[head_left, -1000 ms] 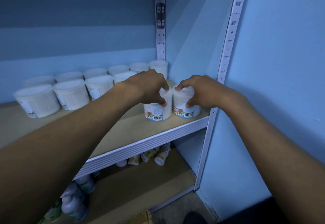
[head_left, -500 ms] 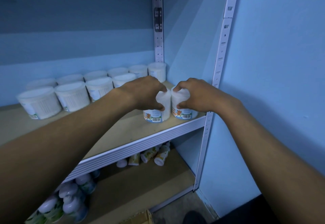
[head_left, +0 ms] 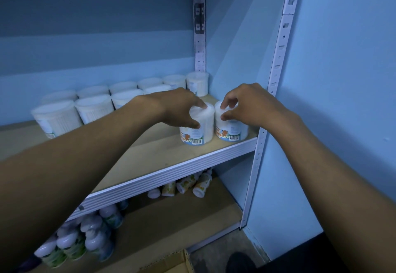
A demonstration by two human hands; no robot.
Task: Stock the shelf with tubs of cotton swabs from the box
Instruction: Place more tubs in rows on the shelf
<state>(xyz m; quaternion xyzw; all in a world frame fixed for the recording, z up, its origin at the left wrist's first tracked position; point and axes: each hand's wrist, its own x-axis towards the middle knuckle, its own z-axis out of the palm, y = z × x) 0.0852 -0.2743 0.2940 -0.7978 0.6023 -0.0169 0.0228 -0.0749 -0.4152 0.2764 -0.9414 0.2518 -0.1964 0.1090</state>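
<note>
Head view: two tubs of cotton swabs stand upright and touching at the front right corner of the shelf (head_left: 150, 155), just beside the white upright post (head_left: 276, 75). Left hand (head_left: 180, 108) grips the left tub (head_left: 198, 127) from above, fingers and thumb curled round its lid. Right hand (head_left: 246, 105) grips the right tub (head_left: 230, 127) likewise, fingertips on the lid, thumb against the side. More tubs (head_left: 94, 106) stand in two rows toward the rear left. Bottles (head_left: 85, 238) lie on the lower shelf (head_left: 171, 230). A cardboard box (head_left: 171, 262) corner shows at the bottom edge.
</note>
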